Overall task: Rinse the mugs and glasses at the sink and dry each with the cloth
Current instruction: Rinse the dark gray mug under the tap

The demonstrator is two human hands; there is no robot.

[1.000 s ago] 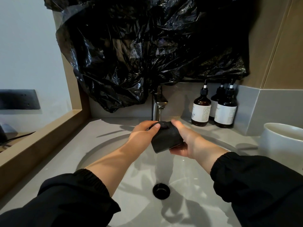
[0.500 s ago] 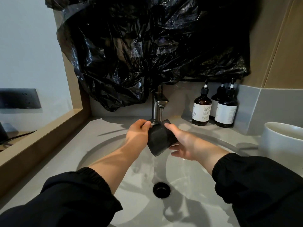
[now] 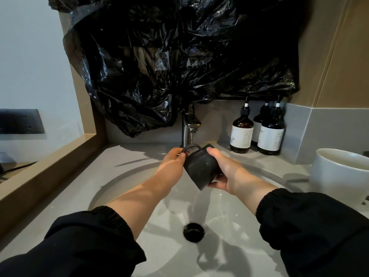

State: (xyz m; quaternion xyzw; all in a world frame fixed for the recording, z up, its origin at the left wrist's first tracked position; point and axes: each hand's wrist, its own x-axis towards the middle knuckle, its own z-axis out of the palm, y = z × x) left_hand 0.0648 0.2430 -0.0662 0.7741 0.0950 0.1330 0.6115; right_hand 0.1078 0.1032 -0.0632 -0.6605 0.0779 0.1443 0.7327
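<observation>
Sink (image 3: 119, 184): one mug (image 3: 200, 168), two hands (image 3: 172, 161) (image 3: 226, 173)

The pump bottles' (image 3: 241, 134) white labels carry print too small to read.

This looks like a bathroom washstand. An oval sink (image 3: 225, 254) with a black drain (image 3: 193, 232) is sunk into a grey stone worktop (image 3: 127, 154), with one metal tap (image 3: 188, 126) behind it. Three brown pump bottles (image 3: 241, 134) with white labels stand in the corner. Black plastic sheeting (image 3: 179, 56) hangs on the wall above.
</observation>
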